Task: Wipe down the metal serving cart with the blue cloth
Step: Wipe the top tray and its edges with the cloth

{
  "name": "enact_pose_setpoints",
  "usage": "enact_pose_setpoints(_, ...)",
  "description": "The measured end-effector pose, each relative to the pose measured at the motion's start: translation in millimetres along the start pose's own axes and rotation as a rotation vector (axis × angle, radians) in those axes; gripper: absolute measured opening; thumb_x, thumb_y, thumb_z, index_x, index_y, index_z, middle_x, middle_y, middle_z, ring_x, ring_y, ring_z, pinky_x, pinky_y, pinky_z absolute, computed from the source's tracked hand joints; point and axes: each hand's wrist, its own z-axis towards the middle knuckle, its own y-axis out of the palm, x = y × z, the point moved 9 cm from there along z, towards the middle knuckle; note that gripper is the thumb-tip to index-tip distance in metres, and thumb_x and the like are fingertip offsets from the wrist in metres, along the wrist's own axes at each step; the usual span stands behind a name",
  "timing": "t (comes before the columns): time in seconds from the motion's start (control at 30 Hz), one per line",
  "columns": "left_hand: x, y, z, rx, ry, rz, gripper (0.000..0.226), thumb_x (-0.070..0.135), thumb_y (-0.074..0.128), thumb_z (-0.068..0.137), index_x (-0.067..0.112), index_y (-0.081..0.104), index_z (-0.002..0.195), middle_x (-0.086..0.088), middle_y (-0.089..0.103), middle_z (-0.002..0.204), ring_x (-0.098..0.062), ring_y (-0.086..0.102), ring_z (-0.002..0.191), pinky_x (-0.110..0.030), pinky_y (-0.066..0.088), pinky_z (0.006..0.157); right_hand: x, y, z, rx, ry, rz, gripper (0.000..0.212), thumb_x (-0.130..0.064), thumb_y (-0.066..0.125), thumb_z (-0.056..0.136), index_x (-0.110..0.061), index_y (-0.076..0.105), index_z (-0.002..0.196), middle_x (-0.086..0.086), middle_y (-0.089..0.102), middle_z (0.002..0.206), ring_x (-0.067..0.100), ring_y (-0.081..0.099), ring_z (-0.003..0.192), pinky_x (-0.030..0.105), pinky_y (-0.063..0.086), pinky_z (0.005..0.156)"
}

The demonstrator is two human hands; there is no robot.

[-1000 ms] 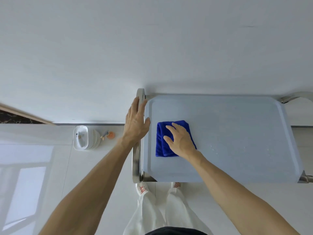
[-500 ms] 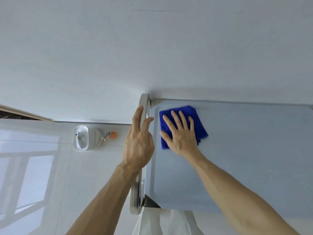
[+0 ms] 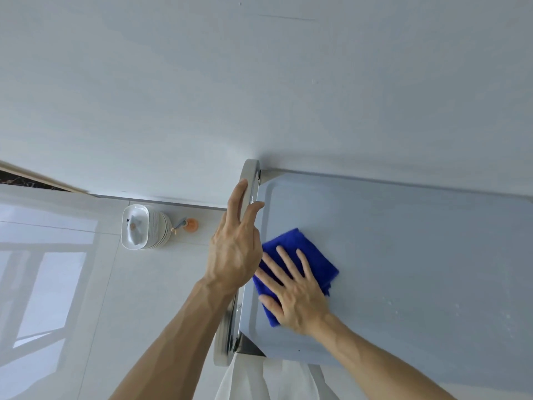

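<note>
Since the frame half a second earlier, the blue cloth (image 3: pixel 300 269) and the right hand (image 3: pixel 297 295) upon it have travelled from the far left corner of the cart's top tray (image 3: pixel 418 255) back toward the near edge, along its left side; the left hand (image 3: pixel 235 249) has stayed on the cart's handle bar (image 3: pixel 250 180). The right hand lies flat on the folded cloth, fingers (image 3: pixel 284 261) spread apart and straight, pressing it against the tray just beside the raised left rim. The left hand rests on the polished bar with fingers extended and close together, thumb out toward the tray; it does not visibly wrap the bar. Risks, as judgement: with the steadying hand only laid on the bar, a firm stroke could roll the cart if its wheels, which are out of view, are free. The folded cloth may unfold or slip from under the palm, leaving streaks or letting bare skin drag over the metal. Small pale specks (image 3: pixel 455 307) toward the right of the tray could be missed if strokes remain confined to the left side. On the floor, well apart, stand a stack of white dishes (image 3: pixel 142 229) and a small orange bottle (image 3: pixel 190 225).
</note>
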Motion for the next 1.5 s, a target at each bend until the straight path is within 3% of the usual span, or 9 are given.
enact_pose_setpoints(0.1, 0.5, 0.4, 0.6, -0.012, 0.015, 0.007, 0.045, 0.004, 0.037, 0.086, 0.014, 0.058, 0.124, -0.006, 0.022, 0.161, -0.028, 0.061, 0.11, -0.029, 0.037, 0.063, 23.1, -9.2, 20.9, 0.003, -0.019, 0.031, 0.069, -0.063, 0.038, 0.098, -0.035, 0.021, 0.158, -0.006, 0.021, 0.166, 0.023, 0.016, 0.154, 0.057, 0.02, 0.12)
enact_pose_setpoints(0.33, -0.8, 0.9, -0.8, -0.01, 0.027, 0.018, 0.052, 0.018, 0.026, 0.084, 0.017, 0.056, 0.126, -0.003, 0.022, 0.162, -0.026, 0.061, 0.108, -0.026, 0.039, 0.057, 86.4, -31.3, 114.1, 0.025, 0.343, -0.029, 0.071, -0.064, 0.031, 0.099, -0.022, 0.03, 0.156, -0.001, 0.031, 0.163, 0.027, 0.022, 0.152, 0.057, 0.017, 0.121)
enact_pose_setpoints(0.5, 1.3, -0.6, -3.6, 0.0, 0.013, 0.056, 0.043, 0.006, 0.037, 0.089, 0.013, 0.057, 0.126, -0.006, 0.021, 0.162, -0.034, 0.058, 0.114, -0.04, 0.052, 0.059, 3.0, -8.3, 26.4, 0.091, 0.245, 0.091, 0.067, -0.058, 0.033, 0.101, -0.023, 0.025, 0.158, -0.001, 0.026, 0.165, 0.029, 0.016, 0.154, 0.06, 0.018, 0.12)
enact_pose_setpoints(0.63, 2.0, -1.4, -6.3, 0.0, -0.02, 0.096, 0.043, -0.002, 0.043, 0.089, 0.012, 0.056, 0.127, -0.002, 0.02, 0.162, -0.035, 0.055, 0.119, -0.052, 0.056, 0.068, -55.7, 13.5, -55.8, -0.017, 0.093, 0.081, 0.069, -0.058, 0.036, 0.102, -0.026, 0.017, 0.16, -0.004, 0.016, 0.168, 0.028, 0.01, 0.155, 0.059, 0.018, 0.12)
enact_pose_setpoints(0.77, 5.7, -4.1, -6.0, 0.017, -0.026, 0.13, 0.044, -0.002, 0.042, 0.088, 0.013, 0.055, 0.127, 0.0, 0.018, 0.162, -0.033, 0.057, 0.114, -0.051, 0.054, 0.071, -18.3, 2.1, -95.9, -0.041, 0.062, 0.042, 0.066, -0.058, 0.041, 0.1, -0.028, 0.028, 0.157, -0.007, 0.021, 0.166, 0.022, 0.016, 0.154, 0.055, 0.02, 0.121)
enact_pose_setpoints(0.93, 7.7, -3.0, -4.2, 0.028, -0.015, 0.132, 0.047, -0.006, 0.038, 0.087, 0.008, 0.055, 0.128, -0.006, 0.019, 0.162, -0.035, 0.054, 0.117, -0.052, 0.051, 0.081, 45.9, -14.8, -143.1, -0.025, 0.287, -0.051, 0.068, -0.059, 0.042, 0.099, -0.026, 0.031, 0.156, -0.003, 0.028, 0.164, 0.026, 0.021, 0.153, 0.058, 0.024, 0.119)
enact_pose_setpoints(1.03, 7.9, -1.0, -2.9, 0.036, 0.017, 0.117, 0.047, -0.008, 0.038, 0.087, 0.006, 0.055, 0.128, -0.01, 0.019, 0.161, -0.037, 0.052, 0.118, -0.052, 0.049, 0.085, 26.0, -14.2, -127.2, -0.001, 0.407, -0.047, 0.069, -0.057, 0.046, 0.097, -0.024, 0.032, 0.156, -0.002, 0.03, 0.163, 0.031, 0.024, 0.152, 0.062, 0.02, 0.119)
enact_pose_setpoints(1.27, 1.7, 0.2, -5.6, 0.08, 0.091, 0.184, 0.047, -0.006, 0.042, 0.085, 0.011, 0.053, 0.128, -0.012, 0.024, 0.158, -0.043, 0.051, 0.112, -0.056, 0.049, 0.081, -65.4, 7.4, -84.6, 0.051, 0.227, 0.087, 0.052, -0.052, 0.035, 0.105, -0.032, 0.034, 0.154, -0.012, 0.032, 0.161, 0.023, 0.019, 0.154, 0.056, 0.019, 0.121)
enact_pose_setpoints(1.5, 7.6, 2.7, -9.5, 0.071, 0.079, 0.404, 0.048, -0.004, 0.046, 0.086, 0.007, 0.051, 0.132, -0.018, 0.019, 0.159, -0.047, 0.04, 0.124, -0.063, 0.03, 0.104, 41.1, -24.8, -177.4, 0.171, 0.471, -0.049, 0.051, -0.047, 0.046, 0.101, -0.027, 0.047, 0.149, -0.007, 0.041, 0.157, 0.023, 0.035, 0.148, 0.053, 0.032, 0.116)
